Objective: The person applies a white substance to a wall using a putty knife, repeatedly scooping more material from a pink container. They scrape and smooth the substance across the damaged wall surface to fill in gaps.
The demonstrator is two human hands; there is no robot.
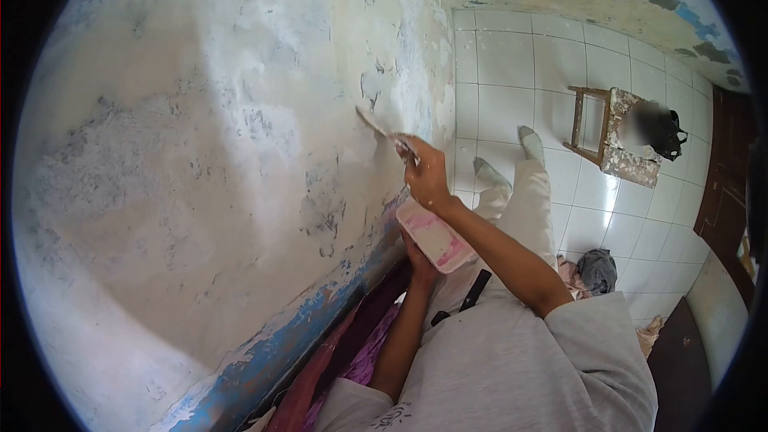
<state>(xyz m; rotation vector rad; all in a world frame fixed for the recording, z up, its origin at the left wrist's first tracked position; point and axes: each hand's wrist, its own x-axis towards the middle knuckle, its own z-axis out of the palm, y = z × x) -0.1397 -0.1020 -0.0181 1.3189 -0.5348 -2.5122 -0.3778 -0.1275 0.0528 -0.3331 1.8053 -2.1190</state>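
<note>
My right hand point(427, 177) is closed round the handle of a putty knife point(371, 120). The blade's edge meets the patchy wall point(264, 112), close to a dark chipped spot point(370, 84). Below it, my left hand point(419, 259) supports a shallow white plastic container point(436, 238) from the side and underneath. Pale filler with pink smears coats the inside of this container. Part of my left hand's fingers is hidden behind it.
Blue paint flakes along the wall's lower part point(300, 316). Purple and red cloth point(372, 356) lies along its foot. A splattered wooden stool point(616, 136) with a black bag point(666, 132) stands on white tiles point(504, 60). A grey bundle point(597, 270) lies nearer me.
</note>
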